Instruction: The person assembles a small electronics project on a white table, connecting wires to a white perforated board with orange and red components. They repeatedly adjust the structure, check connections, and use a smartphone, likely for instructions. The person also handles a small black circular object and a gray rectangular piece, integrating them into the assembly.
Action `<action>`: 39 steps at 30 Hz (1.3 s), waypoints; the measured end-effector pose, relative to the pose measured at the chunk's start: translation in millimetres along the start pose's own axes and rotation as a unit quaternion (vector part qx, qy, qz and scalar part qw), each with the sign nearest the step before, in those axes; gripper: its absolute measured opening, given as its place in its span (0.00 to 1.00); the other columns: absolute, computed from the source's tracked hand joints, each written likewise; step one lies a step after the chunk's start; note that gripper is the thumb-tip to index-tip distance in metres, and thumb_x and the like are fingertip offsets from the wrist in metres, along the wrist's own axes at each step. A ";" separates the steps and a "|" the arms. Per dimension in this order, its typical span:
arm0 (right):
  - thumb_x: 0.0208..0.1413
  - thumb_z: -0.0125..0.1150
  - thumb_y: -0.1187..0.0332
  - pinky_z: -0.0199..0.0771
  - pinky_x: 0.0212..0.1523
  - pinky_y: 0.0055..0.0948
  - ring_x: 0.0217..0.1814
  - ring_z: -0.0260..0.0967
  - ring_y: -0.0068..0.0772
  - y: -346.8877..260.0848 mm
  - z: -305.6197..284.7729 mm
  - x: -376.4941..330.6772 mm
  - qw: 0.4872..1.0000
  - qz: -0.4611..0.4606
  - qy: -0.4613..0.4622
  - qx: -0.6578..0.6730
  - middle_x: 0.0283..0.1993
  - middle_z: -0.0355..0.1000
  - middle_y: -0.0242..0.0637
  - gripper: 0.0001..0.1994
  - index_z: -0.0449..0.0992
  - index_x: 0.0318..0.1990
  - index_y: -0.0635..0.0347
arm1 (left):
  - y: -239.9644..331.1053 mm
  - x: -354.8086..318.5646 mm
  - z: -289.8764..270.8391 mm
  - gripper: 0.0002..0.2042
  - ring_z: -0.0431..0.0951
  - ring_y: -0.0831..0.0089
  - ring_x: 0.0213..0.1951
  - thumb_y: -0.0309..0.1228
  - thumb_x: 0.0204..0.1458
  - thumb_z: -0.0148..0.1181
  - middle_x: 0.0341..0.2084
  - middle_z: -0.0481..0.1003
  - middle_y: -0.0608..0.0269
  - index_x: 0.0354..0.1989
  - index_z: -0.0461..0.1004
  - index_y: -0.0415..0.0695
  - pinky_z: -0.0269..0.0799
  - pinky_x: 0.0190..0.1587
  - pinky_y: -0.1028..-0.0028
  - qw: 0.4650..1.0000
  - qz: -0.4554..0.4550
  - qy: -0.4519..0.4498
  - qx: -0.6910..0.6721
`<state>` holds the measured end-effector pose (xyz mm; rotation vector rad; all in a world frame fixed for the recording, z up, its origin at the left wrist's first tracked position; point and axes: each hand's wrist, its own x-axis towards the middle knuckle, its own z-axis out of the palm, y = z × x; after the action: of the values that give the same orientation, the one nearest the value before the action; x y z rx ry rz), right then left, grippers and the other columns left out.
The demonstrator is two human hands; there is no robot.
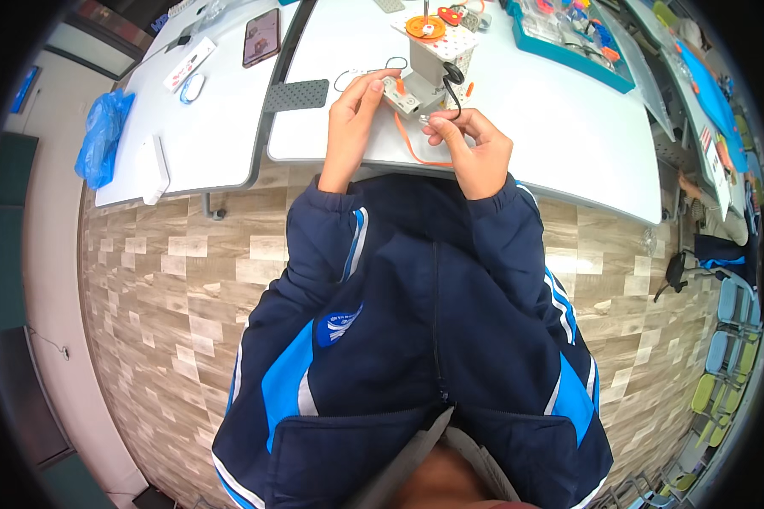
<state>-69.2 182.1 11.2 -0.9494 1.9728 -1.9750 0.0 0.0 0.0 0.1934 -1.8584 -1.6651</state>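
Far upper left: crumpled blue plastic bag (104, 140) at table edge; smartphone (261, 38) farther in. Dark perforated plate (297, 96) just left of the hands. Left hand (354, 123), upper centre: thumb and fingers closed on left end of grey control box (402, 98) with orange lever. Box at upper centre, above near edge of white table (569, 148). Orange strap (411, 151) curves below. Right hand (477, 153): thumb and forefinger pinched on small whitish piece (425, 120), kind unclear. Upper right: teal tray (574, 65), small parts inside.
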 end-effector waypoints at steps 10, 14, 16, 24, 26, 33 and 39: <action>0.69 0.59 0.70 0.72 0.42 0.26 0.36 0.72 0.26 -5.1 -29.9 -15.1 0.967 -0.057 0.112 0.221 0.41 0.81 0.46 0.09 0.73 0.50 0.67 | 2.2 -5.2 5.3 0.13 0.74 0.79 0.43 0.35 0.70 0.55 0.45 0.78 0.64 0.51 0.81 0.40 0.69 0.48 0.78 0.996 0.042 0.039 0.071; 0.68 0.60 0.71 0.70 0.38 0.26 0.34 0.71 0.26 -8.7 -54.2 -25.7 0.940 -0.024 0.126 0.317 0.38 0.80 0.46 0.18 0.71 0.61 0.69 | 2.9 -6.4 5.0 0.13 0.75 0.79 0.43 0.35 0.69 0.56 0.45 0.78 0.64 0.51 0.81 0.40 0.70 0.48 0.77 0.995 0.048 0.040 0.074; 0.68 0.59 0.70 0.69 0.38 0.26 0.34 0.71 0.27 -6.2 -63.2 -27.1 0.926 -0.042 0.124 0.354 0.38 0.80 0.46 0.18 0.72 0.61 0.68 | 3.0 -6.1 4.9 0.13 0.75 0.79 0.43 0.35 0.69 0.56 0.45 0.78 0.64 0.51 0.81 0.40 0.70 0.48 0.77 0.995 0.050 0.042 0.071; 0.66 0.52 0.78 0.74 0.45 0.34 0.46 0.79 0.45 -11.4 -79.4 -39.6 0.936 -0.147 0.101 0.303 0.52 0.79 0.57 0.18 0.72 0.60 0.76 | 1.0 -5.6 2.2 0.14 0.73 0.80 0.44 0.35 0.70 0.55 0.46 0.77 0.65 0.51 0.80 0.39 0.68 0.49 0.78 0.996 0.046 0.033 0.076; 0.64 0.55 0.82 0.77 0.47 0.34 0.50 0.81 0.45 -21.2 -76.7 -46.5 0.970 -0.134 0.091 0.178 0.54 0.80 0.57 0.16 0.77 0.57 0.72 | -0.6 -4.1 2.5 0.13 0.76 0.79 0.42 0.35 0.69 0.57 0.44 0.79 0.64 0.50 0.81 0.40 0.70 0.47 0.77 0.995 0.055 0.042 0.073; 0.50 0.70 0.84 0.75 0.38 0.30 0.37 0.74 0.35 -39.6 -60.4 -30.4 0.890 -0.298 0.015 -0.343 0.41 0.77 0.45 0.10 0.83 0.41 0.67 | -1.8 -4.8 1.3 0.12 0.76 0.79 0.44 0.34 0.68 0.58 0.45 0.78 0.64 0.50 0.81 0.39 0.71 0.48 0.77 0.996 0.041 0.041 0.065; 0.37 0.63 0.86 0.72 0.33 0.35 0.36 0.69 0.39 -31.9 -39.2 -5.9 0.854 -0.376 -0.022 -0.358 0.36 0.72 0.37 0.17 0.80 0.39 0.63 | 0.3 -5.9 2.3 0.11 0.76 0.79 0.46 0.33 0.67 0.60 0.46 0.78 0.64 0.50 0.82 0.39 0.72 0.50 0.77 0.998 0.037 0.037 0.045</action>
<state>-76.9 220.8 43.4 -2.1949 2.6211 -1.3785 3.5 5.0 -1.8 0.2182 -1.8627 -1.5067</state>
